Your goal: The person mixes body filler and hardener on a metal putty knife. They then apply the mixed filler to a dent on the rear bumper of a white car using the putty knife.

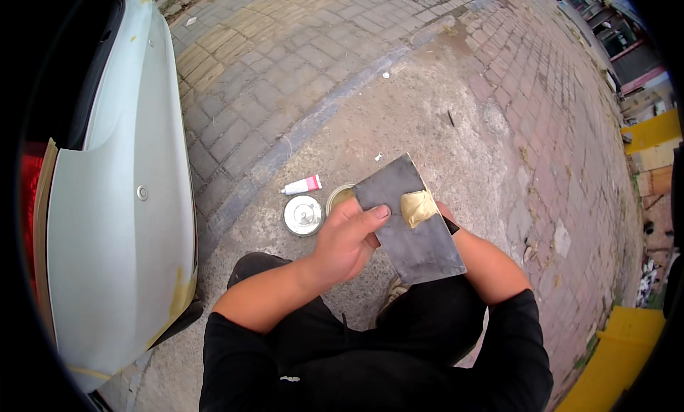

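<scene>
My left hand (348,239) grips the left edge of a grey, flat mixing plate (420,253), thumb on top. A glob of cream paste (419,207) sits near the plate's right edge. My right hand (447,219) is mostly hidden behind that edge, with a small black flat piece (451,225) beside its fingers; what it grips is unclear. On the concrete beyond my left hand lie a white-and-red tube (301,184), a round metal lid (303,216) and an open tin (340,196), partly hidden by the plate.
A white car (117,241) with tape on its edges stands close on my left. Paving (263,84) runs along the top and right, past the concrete patch (413,112) where I squat. Yellow boards (627,348) and scattered items line the far right.
</scene>
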Demonstrator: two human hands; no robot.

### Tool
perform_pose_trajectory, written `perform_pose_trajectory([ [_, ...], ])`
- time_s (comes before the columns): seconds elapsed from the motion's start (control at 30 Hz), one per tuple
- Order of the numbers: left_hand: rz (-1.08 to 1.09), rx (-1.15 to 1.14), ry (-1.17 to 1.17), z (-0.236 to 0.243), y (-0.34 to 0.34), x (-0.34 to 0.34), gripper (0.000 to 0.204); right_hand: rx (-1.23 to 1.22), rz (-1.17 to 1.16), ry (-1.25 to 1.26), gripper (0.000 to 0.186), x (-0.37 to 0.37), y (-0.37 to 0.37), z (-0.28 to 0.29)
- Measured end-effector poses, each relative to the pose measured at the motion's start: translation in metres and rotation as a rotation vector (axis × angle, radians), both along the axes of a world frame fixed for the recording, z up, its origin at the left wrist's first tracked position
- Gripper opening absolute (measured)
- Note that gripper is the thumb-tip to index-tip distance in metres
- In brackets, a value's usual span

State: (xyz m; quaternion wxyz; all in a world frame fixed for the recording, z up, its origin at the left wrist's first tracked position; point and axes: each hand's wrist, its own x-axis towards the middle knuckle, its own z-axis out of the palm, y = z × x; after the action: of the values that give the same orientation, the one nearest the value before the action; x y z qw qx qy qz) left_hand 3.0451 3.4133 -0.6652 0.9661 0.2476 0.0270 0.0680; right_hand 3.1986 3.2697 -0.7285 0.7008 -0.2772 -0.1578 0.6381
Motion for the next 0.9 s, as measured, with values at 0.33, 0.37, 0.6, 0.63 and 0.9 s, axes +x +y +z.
perform_pose_trajectory([
  [0.33, 0.015, 0.092, 0.078, -0.021, -0.019, -0.005, 0.025, -0.240, 0.053, -0.371, 0.040, -0.006, 0.012, -0.004],
  [0.37, 0.028, 0.096, 0.071, -0.020, -0.018, -0.007, 0.025, -0.325, 0.098, -0.551, 0.035, -0.012, 0.021, 0.011],
  [0.6, 0.244, 0.140, 0.050, -0.010, 0.015, 0.000, 0.026, -0.504, -0.251, -0.224, 0.024, 0.010, 0.040, 0.033],
  [0.63, 0.295, 0.151, 0.032, -0.005, 0.022, 0.001, 0.027, -0.529, -0.274, -0.241, 0.024, 0.012, 0.042, 0.032],
  [0.9, 0.592, 0.073, 0.030, -0.009, 0.074, 0.004, 0.028, -0.593, -0.283, -0.533, 0.012, 0.047, 0.031, -0.037],
])
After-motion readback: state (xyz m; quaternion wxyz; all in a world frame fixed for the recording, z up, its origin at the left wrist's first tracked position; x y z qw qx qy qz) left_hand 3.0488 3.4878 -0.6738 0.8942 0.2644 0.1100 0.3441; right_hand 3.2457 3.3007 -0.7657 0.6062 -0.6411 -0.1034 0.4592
